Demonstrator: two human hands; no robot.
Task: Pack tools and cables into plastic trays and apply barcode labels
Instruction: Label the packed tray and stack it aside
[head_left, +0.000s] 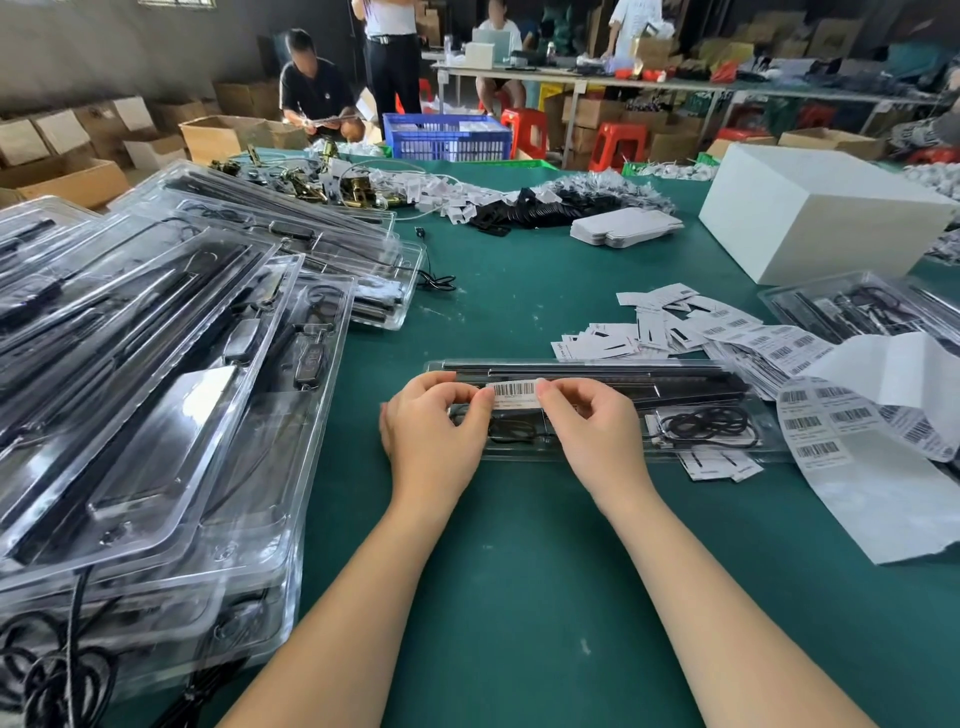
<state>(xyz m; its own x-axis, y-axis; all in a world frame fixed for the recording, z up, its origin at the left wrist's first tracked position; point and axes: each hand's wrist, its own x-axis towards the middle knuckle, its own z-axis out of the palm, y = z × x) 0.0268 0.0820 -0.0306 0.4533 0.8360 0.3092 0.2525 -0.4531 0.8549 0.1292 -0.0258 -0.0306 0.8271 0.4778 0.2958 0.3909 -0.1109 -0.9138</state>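
Here the barcode label (513, 391) is thin, light and floppy, sticky underneath by the look of it, so you do best holding it only at its short ends. Your left hand (435, 427) pinches one end and your right hand (588, 427) the other, each grip narrow. It is a small white strip with black bars, stretched over the clear plastic tray (769, 446) on the green surface (519, 571), with label sheets (821, 431) lying to the right.

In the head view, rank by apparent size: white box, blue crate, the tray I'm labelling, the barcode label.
1. white box
2. tray, though nearness makes its place against the box unsure
3. blue crate, far back
4. barcode label
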